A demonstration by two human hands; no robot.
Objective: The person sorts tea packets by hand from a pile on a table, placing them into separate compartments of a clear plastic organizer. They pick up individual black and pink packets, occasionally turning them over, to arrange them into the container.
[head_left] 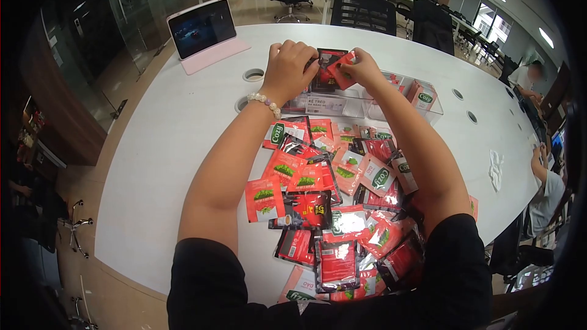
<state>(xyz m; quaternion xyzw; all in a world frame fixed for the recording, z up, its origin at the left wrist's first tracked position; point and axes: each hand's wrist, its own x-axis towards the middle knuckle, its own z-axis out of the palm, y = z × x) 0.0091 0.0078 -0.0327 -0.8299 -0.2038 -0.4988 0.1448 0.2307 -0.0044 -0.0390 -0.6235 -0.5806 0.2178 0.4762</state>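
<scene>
My right hand (365, 71) pinches a red tea sachet (341, 72) between thumb and fingers, above a clear plastic organizer (356, 109). Just left of it, a black coffee packet (327, 61) stands upright in the organizer's left compartment. Curled around that packet's left edge are the fingers of my left hand (292, 68), whose wrist wears a beaded bracelet; the fingertips are partly hidden. Pink Cozy sachets (422, 95) stand in the organizer's right end. Nearer me lies a loose pile of red and pink sachets (306, 177) mixed with black-and-red packets (337, 266).
A tablet (202, 29) in a pink case stands at the far left of the white table (153, 195). Crumpled white plastic (496, 171) lies at the right. Cable holes (253, 75) dot the tabletop. Other people sit along the right edge.
</scene>
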